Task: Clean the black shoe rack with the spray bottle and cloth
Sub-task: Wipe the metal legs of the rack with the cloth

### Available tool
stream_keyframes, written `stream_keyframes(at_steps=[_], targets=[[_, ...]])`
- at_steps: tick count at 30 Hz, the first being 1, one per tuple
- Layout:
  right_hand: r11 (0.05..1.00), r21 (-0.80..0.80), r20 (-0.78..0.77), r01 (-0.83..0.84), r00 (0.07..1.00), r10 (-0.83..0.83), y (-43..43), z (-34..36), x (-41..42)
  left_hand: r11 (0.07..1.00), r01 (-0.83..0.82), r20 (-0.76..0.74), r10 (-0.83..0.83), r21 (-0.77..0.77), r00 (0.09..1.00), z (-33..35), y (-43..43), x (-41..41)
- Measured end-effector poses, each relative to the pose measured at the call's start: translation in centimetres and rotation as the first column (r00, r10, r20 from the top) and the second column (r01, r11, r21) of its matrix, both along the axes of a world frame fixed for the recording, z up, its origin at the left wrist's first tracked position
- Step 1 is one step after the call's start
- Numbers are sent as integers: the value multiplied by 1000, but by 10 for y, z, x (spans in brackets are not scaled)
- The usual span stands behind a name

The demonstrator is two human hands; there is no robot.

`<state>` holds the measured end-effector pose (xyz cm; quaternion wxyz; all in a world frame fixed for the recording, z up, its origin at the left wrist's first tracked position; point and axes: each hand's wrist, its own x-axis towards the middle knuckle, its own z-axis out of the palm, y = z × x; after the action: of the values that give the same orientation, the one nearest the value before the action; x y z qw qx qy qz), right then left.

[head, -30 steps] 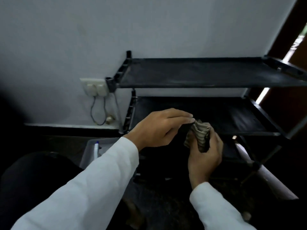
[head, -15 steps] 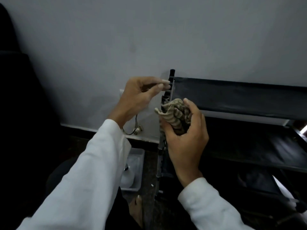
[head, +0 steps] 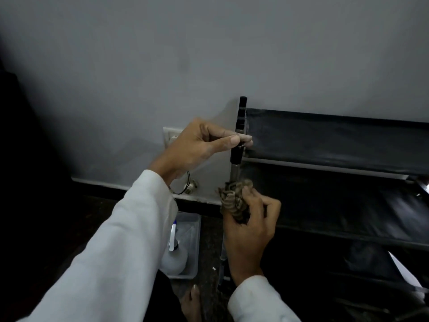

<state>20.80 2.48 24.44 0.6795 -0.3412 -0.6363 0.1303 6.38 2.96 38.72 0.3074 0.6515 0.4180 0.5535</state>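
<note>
The fingers [head: 228, 142] of the left hand [head: 197, 148] pinch the black corner joint [head: 236, 155] at the near left end of the black shoe rack [head: 336, 138]. Below it, the right hand [head: 251, 231] has its fingers curled round a bunched striped cloth [head: 233, 201], which touches the bare metal post [head: 234, 173] just under the joint. The spray bottle [head: 175, 257] sits in a clear tray [head: 196, 247] on the floor, left of the rack and beside the left sleeve [head: 120, 252]. A wall socket [head: 170, 135] shows behind the left hand.

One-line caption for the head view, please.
Left hand pinches the black shoe rack's corner post while right hand holds a bunched brown-striped cloth against it.
</note>
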Motion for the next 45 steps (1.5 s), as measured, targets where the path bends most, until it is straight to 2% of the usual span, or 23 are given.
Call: stream_keyframes(at_steps=[6, 11, 13, 16, 22, 29, 32, 35, 37, 40, 45], targets=[[988, -154, -52, -19, 999, 11, -12, 4, 6, 999, -10, -99, 15, 47, 995, -1, 3, -1], [997, -68, -222, -34, 975, 18, -3, 53, -8, 997, -35, -105, 43, 75, 994, -3, 3, 1], [998, -50, -244, -38, 969, 25, 2, 60, -13, 997, -34, -99, 41, 71, 994, -3, 3, 0], [997, -61, -177, -45, 984, 33, 6, 49, -12, 997, -32, -115, 40, 66, 993, -2, 4, -1], [978, -207, 11, -16, 1000, 18, 10, 17, -9, 994, -55, -118, 66, 91, 991, -5, 4, 0], [938, -346, 228, -1, 970, 86, 9, -13, 8, 993, -57, -89, 66, 106, 994, -8, 3, 4], [914, -394, 207, -101, 958, 196, 17, -5, 15, 991, -64, -79, 74, 117, 994, -10, 3, 5], [867, -431, 62, -249, 951, 304, 26, 22, 16, 990, -68, -80, 78, 121, 994, -9, 3, 6], [868, -398, -22, -296, 949, 313, 31, 46, 12, 990, -72, -76, 82, 122, 994, -9, 2, 6], [867, -385, -81, -318, 947, 311, 35, 67, 10, 988, -88, -69, 97, 127, 993, -11, 1, 9], [922, -350, 24, -163, 983, 183, 23, 33, 7, 975, -145, -49, 155, 165, 987, -17, 0, 14]])
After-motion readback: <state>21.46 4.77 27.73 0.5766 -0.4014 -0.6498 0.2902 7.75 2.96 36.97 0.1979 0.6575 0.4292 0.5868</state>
